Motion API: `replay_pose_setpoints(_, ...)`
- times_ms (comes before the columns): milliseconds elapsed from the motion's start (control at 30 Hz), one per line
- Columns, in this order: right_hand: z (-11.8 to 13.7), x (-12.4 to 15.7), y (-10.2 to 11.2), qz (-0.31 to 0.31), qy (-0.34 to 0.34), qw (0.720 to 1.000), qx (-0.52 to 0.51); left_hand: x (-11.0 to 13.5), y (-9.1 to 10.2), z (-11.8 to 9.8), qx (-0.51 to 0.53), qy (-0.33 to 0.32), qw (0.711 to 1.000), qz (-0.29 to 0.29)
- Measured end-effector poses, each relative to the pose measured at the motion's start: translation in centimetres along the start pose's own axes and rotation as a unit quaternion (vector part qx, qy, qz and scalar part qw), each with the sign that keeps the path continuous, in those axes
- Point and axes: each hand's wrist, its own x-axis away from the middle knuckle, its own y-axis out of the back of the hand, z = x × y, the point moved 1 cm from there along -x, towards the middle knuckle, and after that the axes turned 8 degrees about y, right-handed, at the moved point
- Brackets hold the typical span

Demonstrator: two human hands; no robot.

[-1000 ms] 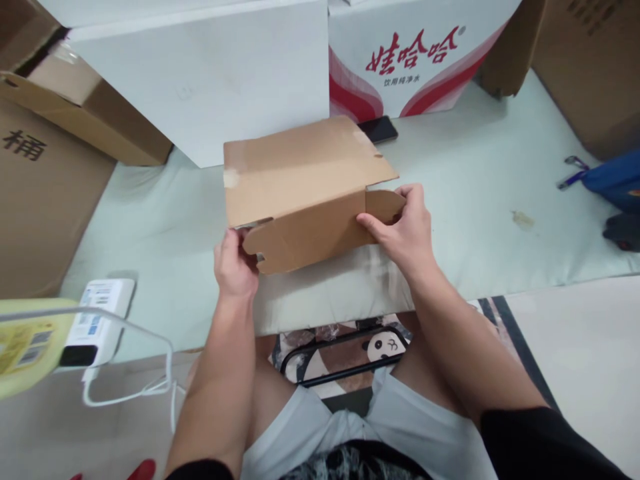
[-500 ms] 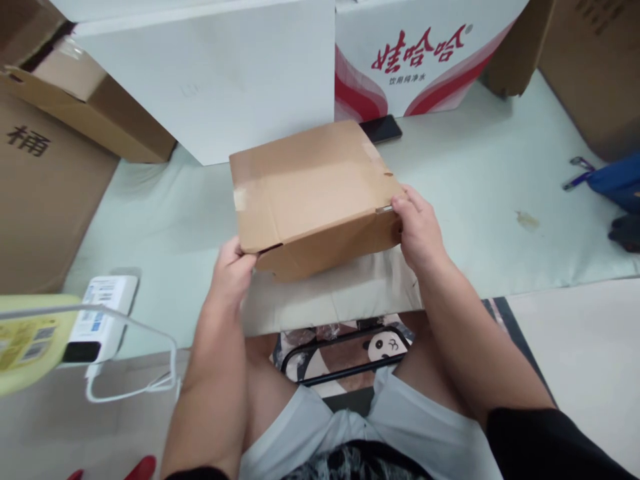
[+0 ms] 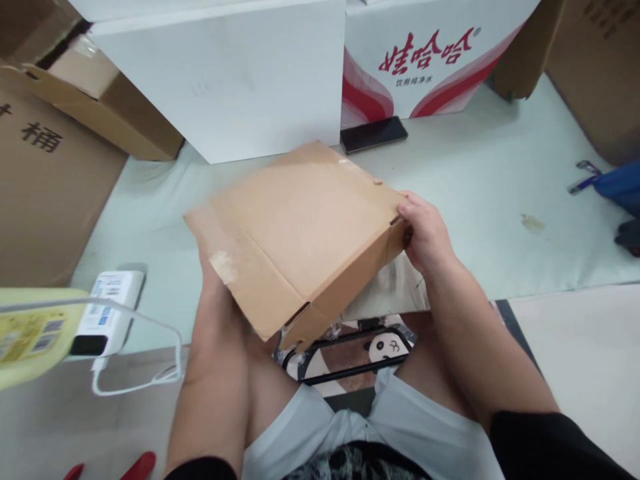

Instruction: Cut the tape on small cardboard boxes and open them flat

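Note:
A brown cardboard box (image 3: 300,213) is held tilted above the near edge of the pale green covered surface, with its left side blurred. A torn patch of pale tape (image 3: 223,267) marks its left flap. My right hand (image 3: 425,230) is closed on the box's right corner, thumb on top and fingers curled underneath. Behind the left flap is my left hand (image 3: 213,287); only its wrist side shows, and its fingers are hidden by the cardboard.
White cartons stand along the back, one with red lettering (image 3: 427,57). A black phone (image 3: 374,135) lies before them. At left are a white power bank (image 3: 109,313) with a cable and a yellow object (image 3: 35,337). A blue pouch (image 3: 620,187) sits at right.
The box has turned, its left side swinging toward me and down to the left. My left hand has moved behind the left flap. More of the phone shows. My right hand keeps its corner.

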Motion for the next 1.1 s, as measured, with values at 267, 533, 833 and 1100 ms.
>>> replay_pose_setpoints(267, -0.3, 0.6, -0.1, 0.072, 0.068, 0.948, 0.301, 3.2, -2.6, -4.1, 0.094, -0.049, 0.989, 0.107)
replay_pose_setpoints(533, -2.4, 0.2, -0.7, 0.104, 0.106, 0.928, 0.342, 3.6, -3.3, -3.2, 0.075, 0.082, 0.992, 0.065)
replay_pose_setpoints(833, -0.8, 0.1, 1.0, 0.12, -0.005, 0.992, -0.047, 1.6, -1.4, -3.4, 0.187, 0.039, 0.982, 0.003)
replay_pose_setpoints(1100, 0.3, 2.4, -0.8, 0.187, 0.015, 0.981, -0.045, 2.2, -4.8, -1.4, 0.155, 0.05, 0.985, 0.063)
